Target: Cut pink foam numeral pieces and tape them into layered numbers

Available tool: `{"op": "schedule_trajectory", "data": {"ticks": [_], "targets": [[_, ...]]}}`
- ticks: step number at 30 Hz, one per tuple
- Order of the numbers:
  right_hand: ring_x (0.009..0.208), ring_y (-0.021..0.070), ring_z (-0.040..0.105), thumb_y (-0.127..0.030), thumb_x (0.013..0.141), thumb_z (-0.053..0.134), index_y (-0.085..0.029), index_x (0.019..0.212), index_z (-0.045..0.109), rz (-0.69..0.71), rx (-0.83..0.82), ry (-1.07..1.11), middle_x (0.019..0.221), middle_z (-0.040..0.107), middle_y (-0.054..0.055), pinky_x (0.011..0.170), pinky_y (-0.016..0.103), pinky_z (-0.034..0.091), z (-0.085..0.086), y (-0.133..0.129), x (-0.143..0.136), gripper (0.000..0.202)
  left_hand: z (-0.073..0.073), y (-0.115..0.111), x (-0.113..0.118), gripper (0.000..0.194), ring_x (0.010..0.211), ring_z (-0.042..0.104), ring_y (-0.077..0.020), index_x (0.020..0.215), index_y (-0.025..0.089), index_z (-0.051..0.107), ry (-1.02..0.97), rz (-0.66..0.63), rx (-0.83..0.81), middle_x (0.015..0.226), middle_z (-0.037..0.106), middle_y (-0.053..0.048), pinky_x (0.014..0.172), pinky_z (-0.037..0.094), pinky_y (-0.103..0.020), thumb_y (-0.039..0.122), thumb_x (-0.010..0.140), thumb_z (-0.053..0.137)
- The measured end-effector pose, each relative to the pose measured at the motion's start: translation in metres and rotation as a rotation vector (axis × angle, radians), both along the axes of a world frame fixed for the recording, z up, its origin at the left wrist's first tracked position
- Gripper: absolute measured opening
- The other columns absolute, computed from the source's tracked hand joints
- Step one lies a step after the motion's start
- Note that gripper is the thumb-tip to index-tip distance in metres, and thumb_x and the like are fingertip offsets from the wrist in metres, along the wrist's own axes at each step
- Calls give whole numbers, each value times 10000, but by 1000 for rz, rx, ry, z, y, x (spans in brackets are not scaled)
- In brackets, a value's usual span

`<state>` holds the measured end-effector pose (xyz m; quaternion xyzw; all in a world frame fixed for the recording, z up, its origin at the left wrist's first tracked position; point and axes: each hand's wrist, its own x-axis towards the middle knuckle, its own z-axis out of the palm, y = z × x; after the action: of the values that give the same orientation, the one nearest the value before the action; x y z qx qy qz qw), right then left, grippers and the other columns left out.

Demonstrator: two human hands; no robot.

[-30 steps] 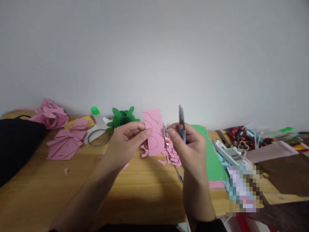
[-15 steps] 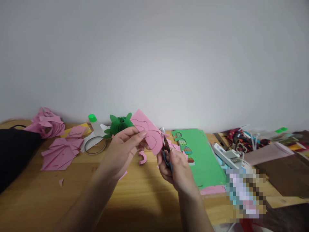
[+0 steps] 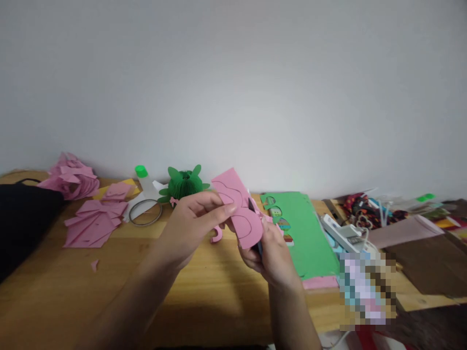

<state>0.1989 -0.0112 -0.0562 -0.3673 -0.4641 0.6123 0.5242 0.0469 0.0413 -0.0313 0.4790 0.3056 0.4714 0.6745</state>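
My left hand (image 3: 200, 218) pinches a piece of pink paper (image 3: 246, 226) between thumb and fingers, above the table. Curved dark outlines are drawn on the paper, and its lower right edge is rounded. Closed around the handles of dark scissors (image 3: 251, 204) is my right hand (image 3: 272, 250). The paper covers most of the scissors, and the blade shows at its right edge. Behind my hands stands a green folded-paper figure (image 3: 185, 183) with leaf-like parts. A small curved pink scrap (image 3: 216, 235) lies beyond my left hand.
Pink folded paper pieces (image 3: 93, 226) and a pink paper bundle (image 3: 71, 177) lie left, near a glue bottle (image 3: 144, 179) and a tape ring (image 3: 145, 212). Green sheets (image 3: 310, 233) lie right, beside a white power strip (image 3: 341, 233). A black bag (image 3: 25, 223) sits far left.
The pink paper has moved right and turned, now covering more of the scissors. Both hands keep their grips. The camera view has shifted slightly.
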Motion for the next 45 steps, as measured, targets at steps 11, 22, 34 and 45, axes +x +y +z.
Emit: {"op": "schedule_trajectory", "data": {"ticks": [11,22,34,45], "targets": [[338,34,100,-607,882,568,-205,642,489,2,-130,-19,421,262,-120,300,175,120,14,1,-4,474,14,-9,-1,241,539,606,-160,539,174,661,355,86,268,539,666,-33,522,443,-260,296,746,676],[339,33,122,-553,882,598,-203,691,510,50,-118,156,432,288,-121,294,144,127,12,-1,-13,408,10,-17,8,294,494,510,-125,495,197,634,330,264,343,480,609,12,507,386,-244,279,777,658],[315,19,106,-613,778,683,-211,632,466,35,-146,237,397,279,-133,276,136,97,20,-2,-25,479,15,-28,14,356,380,482,-99,462,219,616,300,315,338,389,545,46,424,336,-231,252,817,605],[318,18,101,-576,803,674,-214,623,448,35,-154,233,391,253,-141,280,121,108,19,-2,-27,464,9,-30,17,330,390,462,-88,505,214,624,257,364,344,437,592,55,451,372,-229,240,834,616]]}}
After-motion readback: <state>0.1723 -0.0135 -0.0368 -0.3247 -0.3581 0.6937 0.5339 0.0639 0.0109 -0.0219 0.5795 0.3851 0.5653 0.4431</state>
